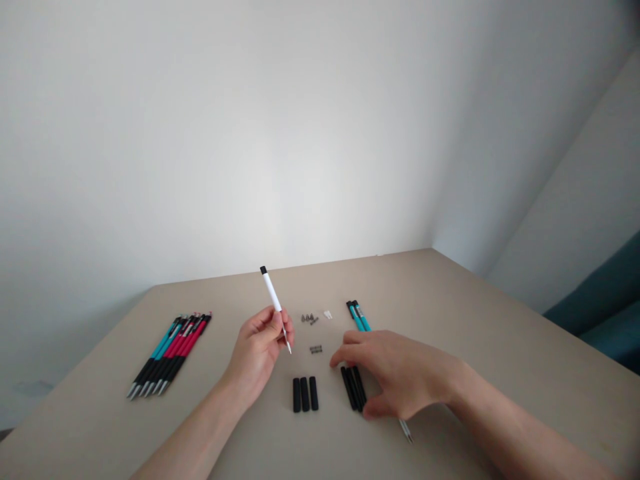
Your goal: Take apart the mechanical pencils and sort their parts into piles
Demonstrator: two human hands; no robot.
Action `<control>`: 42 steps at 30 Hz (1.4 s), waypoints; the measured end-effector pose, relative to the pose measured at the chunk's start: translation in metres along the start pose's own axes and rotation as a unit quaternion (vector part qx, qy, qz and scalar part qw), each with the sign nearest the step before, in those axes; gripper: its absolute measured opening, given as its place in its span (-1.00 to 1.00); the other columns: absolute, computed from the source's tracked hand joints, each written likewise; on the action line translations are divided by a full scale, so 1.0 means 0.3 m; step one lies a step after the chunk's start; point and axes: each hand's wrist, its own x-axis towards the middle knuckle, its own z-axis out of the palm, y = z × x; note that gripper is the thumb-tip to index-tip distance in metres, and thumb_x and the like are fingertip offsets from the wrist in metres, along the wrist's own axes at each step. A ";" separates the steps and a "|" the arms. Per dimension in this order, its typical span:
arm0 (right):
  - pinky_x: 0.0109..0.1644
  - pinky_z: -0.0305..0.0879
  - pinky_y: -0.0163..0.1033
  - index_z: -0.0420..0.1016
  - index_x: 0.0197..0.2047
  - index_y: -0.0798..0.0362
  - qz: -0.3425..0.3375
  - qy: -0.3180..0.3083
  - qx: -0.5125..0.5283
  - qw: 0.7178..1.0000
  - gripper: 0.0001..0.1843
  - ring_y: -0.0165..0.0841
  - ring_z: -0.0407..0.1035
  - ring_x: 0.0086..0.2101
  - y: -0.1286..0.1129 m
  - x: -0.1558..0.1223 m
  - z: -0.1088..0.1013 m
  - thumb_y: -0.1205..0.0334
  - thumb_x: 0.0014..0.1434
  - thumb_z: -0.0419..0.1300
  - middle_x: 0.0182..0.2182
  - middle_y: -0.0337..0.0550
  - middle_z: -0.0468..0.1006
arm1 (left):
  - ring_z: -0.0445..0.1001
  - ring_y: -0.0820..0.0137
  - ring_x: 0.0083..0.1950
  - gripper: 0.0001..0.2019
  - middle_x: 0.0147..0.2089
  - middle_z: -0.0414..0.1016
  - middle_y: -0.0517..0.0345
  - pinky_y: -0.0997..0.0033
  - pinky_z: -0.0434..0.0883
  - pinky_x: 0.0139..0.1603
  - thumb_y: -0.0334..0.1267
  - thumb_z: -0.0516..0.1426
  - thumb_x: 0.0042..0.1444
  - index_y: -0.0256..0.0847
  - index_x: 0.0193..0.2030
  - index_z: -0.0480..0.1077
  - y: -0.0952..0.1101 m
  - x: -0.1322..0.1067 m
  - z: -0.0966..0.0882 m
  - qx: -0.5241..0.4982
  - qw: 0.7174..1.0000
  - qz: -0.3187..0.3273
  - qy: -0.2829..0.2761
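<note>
My left hand (263, 350) pinches a slim white pen core (271, 289), its black end up and its thin tip pointing down to the right. Over three black pen tubes (353, 389) hovers my right hand (395, 373), fingers and thumb spread to either side of them; whether it touches them I cannot tell. Blue pen barrels (359, 316) with black ends stick out beyond that hand, and thin silver rods (406, 431) show below it. Between my hands lie three short black grips (305, 395), a small group of springs (316, 349), metal tips (307, 319) and tiny white pieces (327, 315).
Several blue and red pens (170, 353) with black grips lie side by side at the left of the beige table (240, 440). A white wall (280, 133) rises behind the table. Dark teal cloth (605, 307) hangs at the right edge.
</note>
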 end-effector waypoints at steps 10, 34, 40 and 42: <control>-0.26 0.25 -0.29 0.50 -0.13 -0.01 0.002 -0.009 0.014 1.000 -0.59 -0.29 0.39 -0.29 -0.011 -0.001 0.000 0.23 -0.13 0.32 -0.20 -0.16 0.41 | 0.26 0.50 -0.48 -0.81 -0.48 0.30 0.19 0.46 0.23 -0.45 -0.25 0.22 0.03 -0.29 -0.48 0.33 -0.001 -0.002 -0.003 0.002 1.000 0.004 -0.007; -0.26 0.22 -0.28 0.49 -0.17 0.04 -0.007 -0.002 0.024 1.000 -0.64 -0.30 0.35 -0.29 -0.005 0.009 0.017 0.19 -0.10 0.30 -0.20 -0.14 0.39 | 0.25 0.50 -0.48 -0.83 -0.48 0.30 0.20 0.46 0.22 -0.45 -0.26 0.20 0.05 -0.29 -0.47 0.34 -0.002 0.003 -0.005 0.008 1.000 0.008 -0.009; -0.25 0.23 -0.29 0.49 -0.16 0.04 -0.012 0.000 0.028 1.000 -0.64 -0.32 0.35 -0.29 -0.004 0.007 0.021 0.20 -0.10 0.28 -0.20 -0.14 0.39 | 0.26 0.50 -0.48 -0.81 -0.48 0.30 0.19 0.46 0.22 -0.45 -0.24 0.21 0.04 -0.29 -0.48 0.33 -0.005 0.005 -0.008 0.009 1.000 0.009 -0.010; -0.24 0.24 -0.29 0.49 -0.16 0.04 -0.009 -0.001 0.027 1.000 -0.63 -0.31 0.35 -0.28 -0.005 0.007 0.022 0.20 -0.10 0.28 -0.20 -0.14 0.39 | 0.26 0.50 -0.48 -0.81 -0.48 0.30 0.19 0.46 0.22 -0.45 -0.24 0.20 0.04 -0.29 -0.48 0.34 -0.008 0.005 -0.011 0.008 1.000 0.010 -0.012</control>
